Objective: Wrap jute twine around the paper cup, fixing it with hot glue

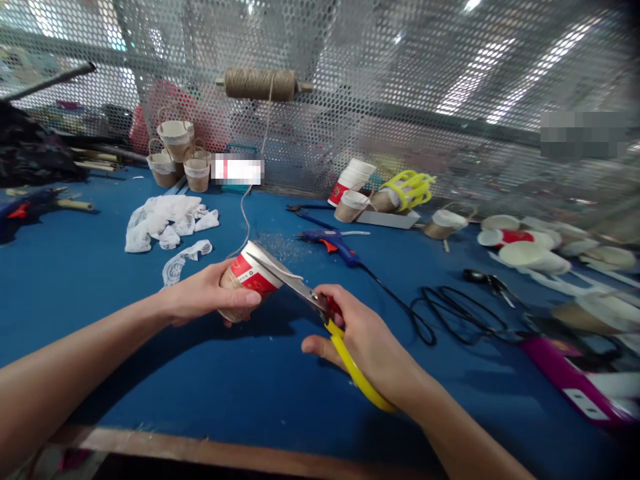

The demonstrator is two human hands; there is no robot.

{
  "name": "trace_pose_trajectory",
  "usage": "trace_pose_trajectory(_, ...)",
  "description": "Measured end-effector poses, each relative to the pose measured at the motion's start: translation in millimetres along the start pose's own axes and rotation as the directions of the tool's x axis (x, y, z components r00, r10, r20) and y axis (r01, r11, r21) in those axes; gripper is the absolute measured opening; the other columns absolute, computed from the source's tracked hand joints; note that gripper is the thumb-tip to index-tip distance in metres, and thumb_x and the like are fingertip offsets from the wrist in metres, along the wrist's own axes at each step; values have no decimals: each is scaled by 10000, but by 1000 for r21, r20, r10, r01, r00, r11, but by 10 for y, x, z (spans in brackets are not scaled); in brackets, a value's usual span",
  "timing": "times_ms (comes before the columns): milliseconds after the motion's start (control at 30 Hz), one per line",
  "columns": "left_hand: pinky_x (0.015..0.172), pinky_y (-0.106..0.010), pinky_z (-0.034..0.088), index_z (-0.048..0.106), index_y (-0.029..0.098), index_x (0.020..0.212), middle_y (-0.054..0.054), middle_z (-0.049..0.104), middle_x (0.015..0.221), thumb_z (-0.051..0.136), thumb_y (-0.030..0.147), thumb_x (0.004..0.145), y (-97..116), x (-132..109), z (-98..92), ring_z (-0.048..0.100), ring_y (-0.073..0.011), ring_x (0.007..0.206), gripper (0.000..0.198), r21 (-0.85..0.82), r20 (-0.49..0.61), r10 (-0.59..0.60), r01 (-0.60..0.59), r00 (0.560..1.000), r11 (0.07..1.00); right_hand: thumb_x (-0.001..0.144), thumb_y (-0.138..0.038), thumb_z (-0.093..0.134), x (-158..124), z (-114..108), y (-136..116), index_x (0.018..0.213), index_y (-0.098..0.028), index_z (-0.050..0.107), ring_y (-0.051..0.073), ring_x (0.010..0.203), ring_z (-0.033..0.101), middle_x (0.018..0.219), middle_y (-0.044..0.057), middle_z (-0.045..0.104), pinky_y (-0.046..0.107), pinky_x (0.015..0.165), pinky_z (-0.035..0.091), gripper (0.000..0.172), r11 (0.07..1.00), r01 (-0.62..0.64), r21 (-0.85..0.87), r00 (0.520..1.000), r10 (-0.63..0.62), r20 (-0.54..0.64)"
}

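Left hand [203, 293] clamped on cup [246, 279]; right hand [365, 340] gripping scissors [320, 312], blades at cup rim, above table [100, 280].

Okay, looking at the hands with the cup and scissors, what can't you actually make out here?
All in the head view:
- Paper cup base: mostly hidden by the left hand.
- Scissors upper handle loop: covered by the right hand.
- Text by the mesh wall: under a pixelated patch.
- Pink object at the right edge: blurred, cut off by the frame.
- Whether the blades have bitten into the rim: too small to tell.
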State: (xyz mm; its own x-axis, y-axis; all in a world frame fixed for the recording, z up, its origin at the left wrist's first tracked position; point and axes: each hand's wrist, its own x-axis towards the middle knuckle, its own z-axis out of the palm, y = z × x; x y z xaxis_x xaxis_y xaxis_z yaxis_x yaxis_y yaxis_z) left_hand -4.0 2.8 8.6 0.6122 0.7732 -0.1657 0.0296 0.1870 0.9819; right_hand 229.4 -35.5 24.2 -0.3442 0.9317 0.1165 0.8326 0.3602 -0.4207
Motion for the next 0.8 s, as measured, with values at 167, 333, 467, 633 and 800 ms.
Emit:
trace_pose_trajectory(167,455,-208,420,483,119,930,-12,519,690,687,404,651,11,1,12,501,-111,571,448,27,-58,2,0,998,1000,697,-525,604,-20,-7,7,884,-191,484,106,540,428,679,-18,528,235,535,397,402,1000,18,14,1000,-18,-16)
trace_pose_trajectory(333,458,-207,417,457,130,883,4,529,636,694,392,648,3,14,9,488,-96,534,424,35,-90,-1,4,996,999,719,-523,581,-30,-13,7,854,-196,496,100,517,408,626,-34,507,227,511,385,363,1000,20,11,1000,-20,-21)
trace_pose_trajectory(467,493,-217,434,473,127,916,0,541,674,719,394,620,40,6,-33,526,-112,577,468,39,-72,17,-14,997,999,745,-508,560,-40,-21,9,856,-197,509,98,511,399,596,-40,485,220,501,378,334,1000,13,-16,1000,-13,-23)
trace_pose_trajectory(633,605,-275,489,464,136,1036,-79,601,862,727,461,583,32,-9,-121,608,-195,743,617,-154,55,11,-3,998,988,746,-534,544,-47,-7,19,848,-199,509,97,506,401,590,-40,487,219,498,380,352,999,31,-13,999,-31,-32)
trace_pose_trajectory(800,479,-230,463,491,125,994,-89,606,829,723,456,594,1,-14,-93,600,-164,619,568,-198,121,-33,56,992,979,659,-562,618,-36,4,15,879,-201,498,110,545,438,674,-20,531,240,528,404,439,999,44,-32,998,-45,-36)
